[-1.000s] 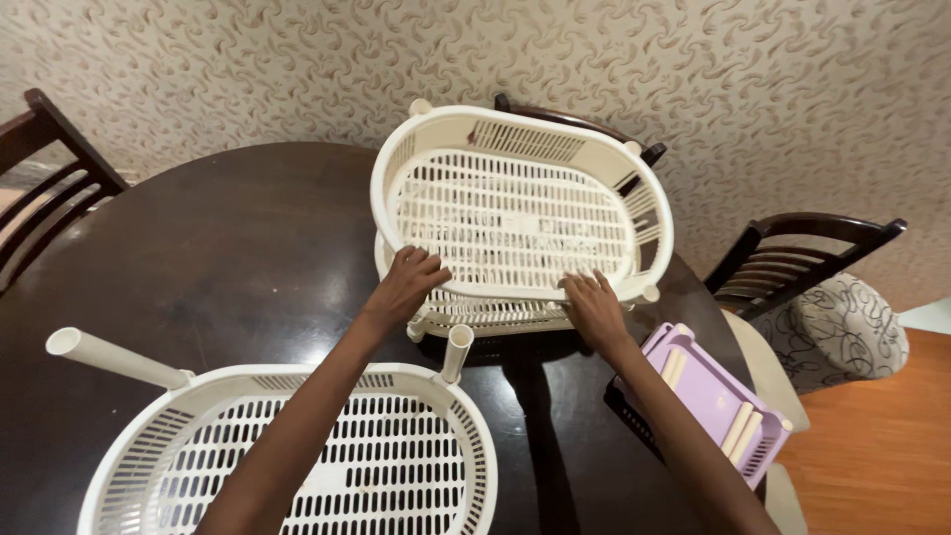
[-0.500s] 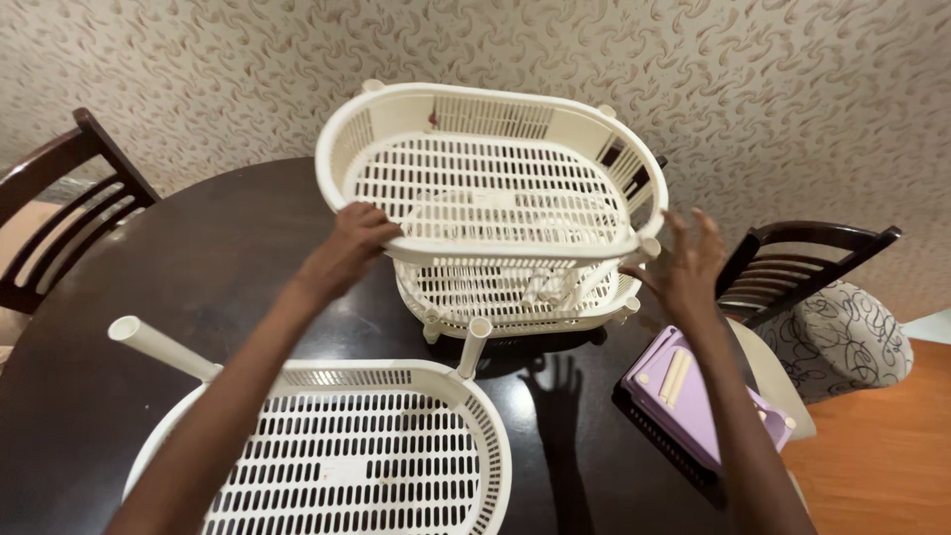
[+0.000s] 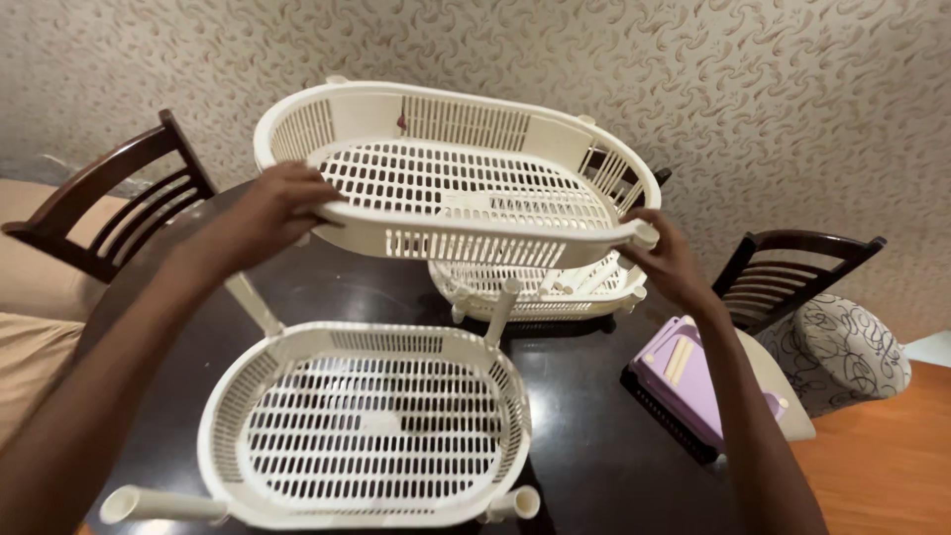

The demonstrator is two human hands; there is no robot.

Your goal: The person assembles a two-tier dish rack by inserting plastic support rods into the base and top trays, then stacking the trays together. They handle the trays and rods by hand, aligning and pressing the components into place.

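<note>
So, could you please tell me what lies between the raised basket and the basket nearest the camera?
In the head view, only bare dark table and upright leg pegs separate the raised basket from the near basket.

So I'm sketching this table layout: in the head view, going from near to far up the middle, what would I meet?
Near white slotted plastic oval basket with corner posts → lower white basket on the dark table → raised white oval basket, held by left hand and right hand → patterned wall.

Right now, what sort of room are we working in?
Probably a home dining room: a dark round table, wooden dining chairs around it, and patterned wallpaper behind. Both hands hold a white slotted basket above the table.
</note>
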